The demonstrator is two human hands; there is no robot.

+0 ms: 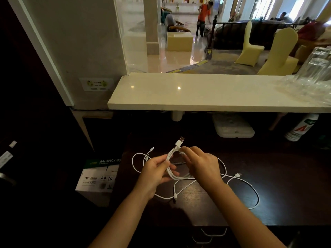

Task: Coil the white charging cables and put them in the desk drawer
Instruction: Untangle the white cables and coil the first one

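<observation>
Above the dark wooden desk (268, 203) I hold a white charging cable bundle (170, 169) folded into a few long loops. My left hand (155, 173) grips the loops at their middle. My right hand (200, 163) pinches the cable near the top of the bundle, just under its USB plug (180, 141), which sticks upward. Other white cable lies loose on the desk: a loop at the left (133, 161) with a small plug (152, 149), and a long strand at the right (254, 192) with a plug (237, 175). Drawer handles (213, 232) show below the desk's front edge.
A white stone counter (197, 93) overhangs the back of the desk, with stacked clear glasses (315, 68) at its right end. Under it sit a white box (232, 126) and a bottle (300, 127). A carton of A4 paper (97, 176) stands left of the desk.
</observation>
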